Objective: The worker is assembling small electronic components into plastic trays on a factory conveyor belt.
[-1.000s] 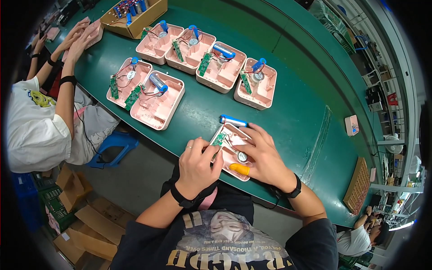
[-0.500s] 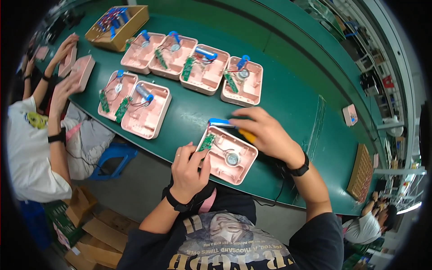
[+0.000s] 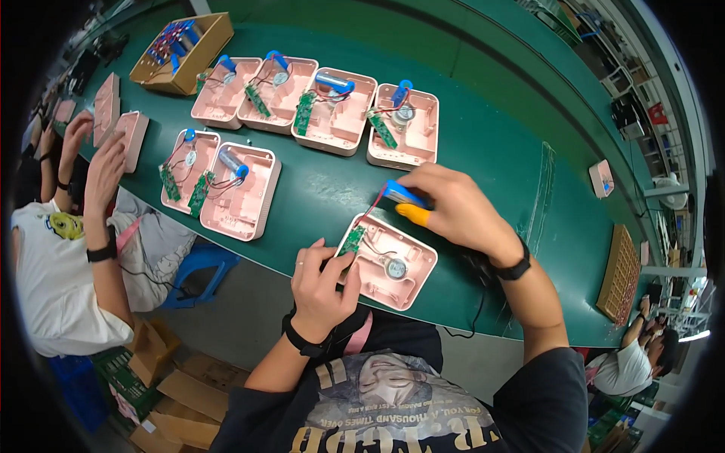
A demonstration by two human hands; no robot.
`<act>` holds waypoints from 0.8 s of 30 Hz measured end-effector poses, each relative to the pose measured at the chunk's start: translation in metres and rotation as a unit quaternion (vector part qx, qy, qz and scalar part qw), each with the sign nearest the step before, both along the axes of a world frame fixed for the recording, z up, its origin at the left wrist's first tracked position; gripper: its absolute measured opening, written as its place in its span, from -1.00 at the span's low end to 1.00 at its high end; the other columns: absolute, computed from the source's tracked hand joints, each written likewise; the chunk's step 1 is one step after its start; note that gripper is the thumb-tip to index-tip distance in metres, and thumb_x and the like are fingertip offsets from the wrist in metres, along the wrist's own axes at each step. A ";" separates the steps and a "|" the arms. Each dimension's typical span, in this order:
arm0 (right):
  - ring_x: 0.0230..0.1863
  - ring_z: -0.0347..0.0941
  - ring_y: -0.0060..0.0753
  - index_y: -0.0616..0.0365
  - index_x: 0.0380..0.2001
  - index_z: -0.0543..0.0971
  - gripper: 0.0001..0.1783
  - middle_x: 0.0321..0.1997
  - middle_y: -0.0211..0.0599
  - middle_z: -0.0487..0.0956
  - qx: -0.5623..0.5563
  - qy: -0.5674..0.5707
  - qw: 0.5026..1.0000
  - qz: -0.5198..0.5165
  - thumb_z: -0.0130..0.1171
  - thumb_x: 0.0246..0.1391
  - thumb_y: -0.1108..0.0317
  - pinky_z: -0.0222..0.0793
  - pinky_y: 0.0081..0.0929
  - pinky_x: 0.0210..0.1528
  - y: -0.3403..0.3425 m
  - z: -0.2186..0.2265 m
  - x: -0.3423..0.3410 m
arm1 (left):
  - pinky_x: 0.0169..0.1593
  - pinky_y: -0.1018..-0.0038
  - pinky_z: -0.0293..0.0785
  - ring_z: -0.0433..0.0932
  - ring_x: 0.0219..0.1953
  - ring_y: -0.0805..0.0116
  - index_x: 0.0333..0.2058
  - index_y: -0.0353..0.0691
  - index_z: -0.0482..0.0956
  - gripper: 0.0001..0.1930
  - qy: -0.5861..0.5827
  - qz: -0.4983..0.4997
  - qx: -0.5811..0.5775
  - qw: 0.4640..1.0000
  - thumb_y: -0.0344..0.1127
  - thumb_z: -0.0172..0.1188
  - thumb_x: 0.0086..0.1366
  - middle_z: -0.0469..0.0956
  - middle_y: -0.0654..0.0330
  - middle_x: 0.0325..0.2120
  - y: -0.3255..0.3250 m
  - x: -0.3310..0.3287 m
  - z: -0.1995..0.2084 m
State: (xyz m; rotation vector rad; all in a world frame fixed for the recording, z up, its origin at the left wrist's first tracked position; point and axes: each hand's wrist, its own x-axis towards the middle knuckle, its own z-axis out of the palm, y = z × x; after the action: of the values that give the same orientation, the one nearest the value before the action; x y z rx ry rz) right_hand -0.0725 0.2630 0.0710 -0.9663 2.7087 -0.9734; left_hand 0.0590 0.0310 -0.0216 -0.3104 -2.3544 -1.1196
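In front of me on the bench lies an open pink plastic housing (image 3: 408,288), with a round metal speaker-like part (image 3: 395,267) wired inside. My left hand (image 3: 323,291) grips the housing's left side, fingertips against a small green circuit board (image 3: 353,240) at its upper left corner. Just beyond the far wall, my right hand (image 3: 461,208) pinches a blue cylindrical battery (image 3: 402,194), raised over the bench. A red wire runs from the battery's left end to the board. One digit of that hand wears a yellow finger cot (image 3: 413,214).
Several pink housings (image 3: 334,113) with batteries and boards stand farther off and to the left. A cardboard box (image 3: 198,62) of blue batteries is at the far left. A co-worker's hands (image 3: 106,162) handle pink parts at left. A shallow divided tray (image 3: 619,275) lies at right.
My right hand has lifted the battery up and away from the housing's far edge, and its wire is now stretched. My left hand stays at the housing.
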 end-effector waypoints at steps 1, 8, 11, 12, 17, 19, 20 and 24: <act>-0.22 0.64 -0.08 0.20 -0.01 0.72 -0.64 -0.15 -0.14 0.69 0.001 -0.003 1.000 0.007 0.46 0.10 0.43 0.58 -0.25 -0.14 0.000 0.006 0.007 | 0.10 0.01 0.65 0.60 -0.28 -0.02 -0.24 -0.29 0.72 -0.83 -0.012 0.002 -0.004 1.000 -0.45 0.40 0.18 0.53 0.06 -0.31 -0.001 -0.002 0.003; -0.21 0.61 -0.15 0.19 0.04 0.73 -0.60 -0.19 -0.14 0.68 -0.025 -0.034 0.998 -0.043 0.48 0.10 0.45 0.53 -0.33 -0.17 0.007 0.010 0.030 | 0.11 0.02 0.64 0.58 -0.32 0.02 -0.31 -0.27 0.68 -0.88 -0.027 0.009 -0.004 1.000 -0.44 0.40 0.17 0.48 0.09 -0.36 0.001 -0.007 0.004; -0.19 0.62 -0.16 0.19 0.05 0.73 -0.58 -0.17 -0.14 0.67 -0.031 -0.020 0.999 -0.031 0.48 0.09 0.46 0.54 -0.32 -0.18 0.002 0.005 0.044 | 0.06 0.07 0.64 0.59 -0.29 0.01 -0.28 -0.28 0.69 -0.84 -0.036 0.004 -0.010 0.999 -0.41 0.44 0.17 0.52 0.08 -0.30 0.001 -0.005 0.005; -0.19 0.62 -0.16 0.19 0.06 0.74 -0.57 -0.17 -0.15 0.66 -0.033 -0.013 0.999 -0.029 0.48 0.08 0.46 0.54 -0.31 -0.18 0.000 0.003 0.048 | 0.06 0.07 0.64 0.59 -0.29 0.01 -0.28 -0.28 0.69 -0.84 -0.036 0.006 -0.010 0.999 -0.41 0.44 0.17 0.52 0.08 -0.30 0.001 -0.005 0.008; -0.18 0.61 -0.11 0.18 0.08 0.74 -0.54 -0.11 -0.15 0.64 -0.039 -0.003 0.997 -0.063 0.49 0.06 0.48 0.55 -0.28 -0.15 -0.007 -0.008 0.061 | -0.03 0.14 0.63 0.61 -0.23 0.01 -0.25 -0.28 0.70 -0.79 -0.077 -0.003 0.014 0.997 -0.34 0.50 0.19 0.57 0.06 -0.18 -0.006 -0.017 0.042; -0.16 0.60 -0.09 0.18 0.08 0.75 -0.53 -0.08 -0.16 0.63 -0.018 -0.015 0.997 -0.068 0.49 0.04 0.50 0.55 -0.26 -0.11 -0.008 -0.008 0.062 | -0.07 0.15 0.63 0.62 -0.20 0.01 -0.24 -0.28 0.71 -0.78 -0.011 -0.008 -0.027 1.000 -0.32 0.50 0.21 0.59 0.07 -0.11 -0.012 -0.034 0.054; -0.15 0.59 -0.08 0.18 0.08 0.75 -0.53 -0.07 -0.17 0.62 -0.009 -0.021 0.997 -0.069 0.49 0.04 0.50 0.55 -0.25 -0.09 -0.009 -0.007 0.062 | -0.07 0.15 0.63 0.62 -0.20 0.01 -0.24 -0.28 0.71 -0.78 -0.009 -0.006 -0.028 1.000 -0.32 0.50 0.21 0.59 0.07 -0.11 -0.015 -0.040 0.055; -0.12 0.57 -0.11 0.17 0.08 0.75 -0.53 -0.08 -0.18 0.61 0.006 0.043 0.998 -0.046 0.48 0.04 0.51 0.54 -0.25 -0.04 -0.010 -0.010 0.065 | -0.05 0.22 0.61 0.64 -0.13 0.00 -0.25 -0.29 0.68 -0.83 -0.009 -0.137 -0.080 0.987 -0.40 0.48 0.24 0.62 0.08 -0.10 -0.019 -0.058 0.047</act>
State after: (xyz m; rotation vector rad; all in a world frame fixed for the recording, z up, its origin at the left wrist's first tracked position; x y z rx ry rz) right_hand -0.0074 0.2531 0.0612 -0.9101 2.8492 -0.9522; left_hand 0.0013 0.0119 0.0258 -0.7018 -2.4773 -1.0572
